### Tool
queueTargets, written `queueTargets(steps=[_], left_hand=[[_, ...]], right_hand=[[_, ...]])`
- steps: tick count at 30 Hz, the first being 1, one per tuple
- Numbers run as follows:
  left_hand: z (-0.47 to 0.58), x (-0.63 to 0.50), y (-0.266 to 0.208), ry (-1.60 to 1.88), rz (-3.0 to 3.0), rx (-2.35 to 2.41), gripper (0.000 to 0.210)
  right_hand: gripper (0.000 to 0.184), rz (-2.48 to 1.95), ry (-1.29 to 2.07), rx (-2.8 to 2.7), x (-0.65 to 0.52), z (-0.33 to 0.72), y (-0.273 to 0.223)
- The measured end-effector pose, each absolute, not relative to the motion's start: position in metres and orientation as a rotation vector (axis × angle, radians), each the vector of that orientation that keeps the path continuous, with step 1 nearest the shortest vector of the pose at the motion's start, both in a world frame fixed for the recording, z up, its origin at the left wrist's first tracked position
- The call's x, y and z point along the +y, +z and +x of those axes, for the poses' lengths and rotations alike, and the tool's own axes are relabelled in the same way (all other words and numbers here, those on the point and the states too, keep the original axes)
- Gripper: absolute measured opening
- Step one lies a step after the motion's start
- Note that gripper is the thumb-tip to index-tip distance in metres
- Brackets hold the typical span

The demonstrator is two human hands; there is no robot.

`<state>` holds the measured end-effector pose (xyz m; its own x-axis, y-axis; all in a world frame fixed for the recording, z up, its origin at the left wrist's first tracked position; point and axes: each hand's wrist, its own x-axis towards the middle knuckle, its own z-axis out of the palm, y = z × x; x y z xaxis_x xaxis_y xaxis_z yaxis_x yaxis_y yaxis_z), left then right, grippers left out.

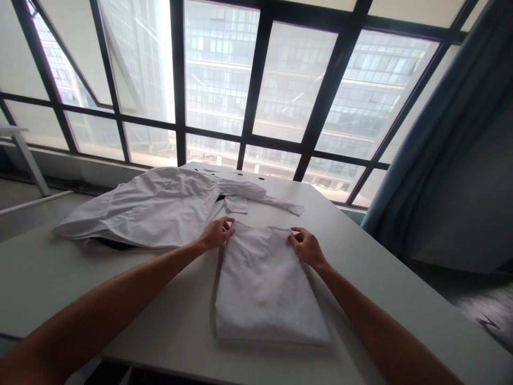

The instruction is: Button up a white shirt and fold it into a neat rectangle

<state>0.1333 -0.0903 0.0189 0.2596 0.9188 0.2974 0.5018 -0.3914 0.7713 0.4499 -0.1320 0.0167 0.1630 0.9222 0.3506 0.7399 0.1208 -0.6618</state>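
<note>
A white garment folded into a flat rectangle (pixel 268 289) lies on the white table in front of me, its near edge straight and its surface lightly wrinkled. My left hand (pixel 217 232) pinches its far left corner between thumb and fingers. At the far right corner, my right hand (pixel 306 246) grips the cloth the same way. To the left, beyond my left forearm, a white shirt (pixel 160 206) is spread out unfolded, one sleeve (pixel 268 198) stretching to the right behind the folded garment. Some dark material shows under the shirt's near edge.
The white table (pixel 368 299) runs toward large dark-framed windows (pixel 244 107). A blue-grey curtain (pixel 433 144) hangs on the right. At the far left stands a white metal frame (pixel 30 160). Blurred pale fabric (pixel 487 310) shows below the table's right edge.
</note>
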Motion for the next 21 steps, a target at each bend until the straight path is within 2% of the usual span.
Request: queueTargets(steps=[4, 11, 17, 21], left_hand=[[0.134, -0.093, 0.022, 1.060, 2.035, 1.281, 0.038], [0.136, -0.090, 0.022, 1.187, 1.822, 1.259, 0.020], [0.136, -0.082, 0.023, 1.281, 1.397, 0.924, 0.042], [0.134, -0.084, 0.019, 1.256, 1.780, 1.174, 0.041]], right_hand=[[0.035, -1.585, 0.199, -1.666, -0.134, 0.449, 0.019], [0.052, -1.464, 0.496, -1.456, -0.130, 0.449, 0.016], [0.065, -1.307, 0.654, -1.328, -0.121, 0.455, 0.009], [0.064, -1.525, 0.431, -1.484, -0.122, 0.456, 0.007]])
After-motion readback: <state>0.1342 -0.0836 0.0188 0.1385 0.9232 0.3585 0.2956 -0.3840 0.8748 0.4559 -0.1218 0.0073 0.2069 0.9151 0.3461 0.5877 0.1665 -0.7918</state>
